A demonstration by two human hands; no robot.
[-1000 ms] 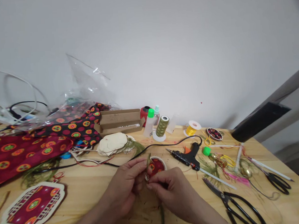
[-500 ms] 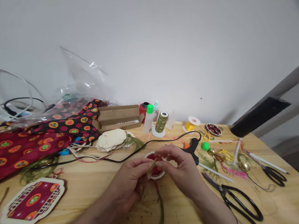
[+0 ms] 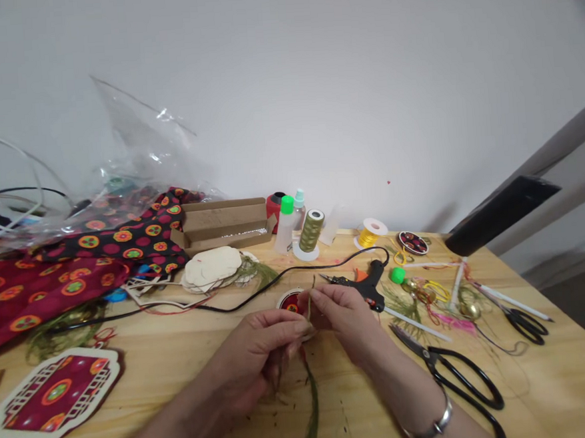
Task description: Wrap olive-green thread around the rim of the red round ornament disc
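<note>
Left hand (image 3: 274, 344): fingers curled inward, thumb and index fingertip pinched together on a thin green strand (image 3: 309, 310); right hand (image 3: 344, 312): thumb and index finger closed on the same strand slightly farther up, its end sticking up above the fingertips; lower fingers of the left hand partly hidden, their grip cannot be told; silvery bracelet (image 3: 440, 423) on the right wrist.

Strand position: mid-table, raised between the 2 hands; round patterned disc (image 3: 289, 301) just beyond, partly covered by the fingers; green tassel (image 3: 313, 404) with a red part at its top runs down toward the near edge of the wooden table (image 3: 151, 349).

Right side: glue gun (image 3: 368, 287) just beyond the right hand, nozzle to the left; large black-handled scissors (image 3: 435, 362) near right, blades slightly apart; smaller scissors (image 3: 525, 325) farther right; green cap (image 3: 397, 276) beside the glue gun.

Far side, left to right: open cardboard box (image 3: 225, 225); green-capped bottle (image 3: 286, 231); green thread spool (image 3: 312, 231), upright; yellow thread spool (image 3: 368, 237); second round disc (image 3: 413, 242).

Left side: patterned fabric (image 3: 37, 293) far; pale-framed panel (image 3: 57, 393) near, lying flat; stacked pale cut-outs (image 3: 211, 266) between fabric and spools.
</note>
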